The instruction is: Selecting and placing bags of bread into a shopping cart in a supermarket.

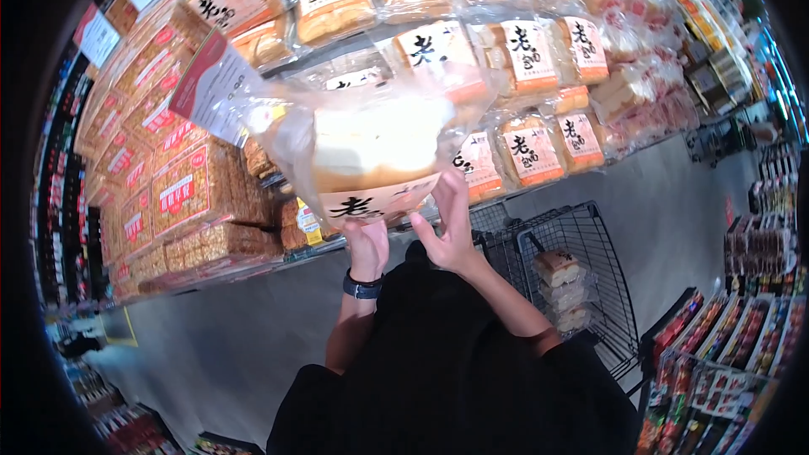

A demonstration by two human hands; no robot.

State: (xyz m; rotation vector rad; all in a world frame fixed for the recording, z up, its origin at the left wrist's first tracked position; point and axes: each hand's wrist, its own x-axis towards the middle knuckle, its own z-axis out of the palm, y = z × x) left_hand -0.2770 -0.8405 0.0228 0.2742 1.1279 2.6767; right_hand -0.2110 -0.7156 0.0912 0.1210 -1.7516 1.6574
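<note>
A clear plastic bag of pale-topped bread [382,139] is held up before me, over the edge of the display. My left hand [366,249], with a dark watch on the wrist, supports it from below, the thumb at the lower edge of its printed label. At the bag's lower right corner my right hand [450,224] grips with thumb and curled fingers; part of that contact is hidden. Behind it, similar bagged loaves [528,145] with white and orange labels lie stacked in rows.
Stacked packs of brown crunchy-looking squares [183,193] fill the display's left side. A price sign [218,85] juts out left of the held bag. To my right stands a black wire shopping cart [616,278] containing several bagged loaves [562,291]. Snack racks [714,360] stand beyond it.
</note>
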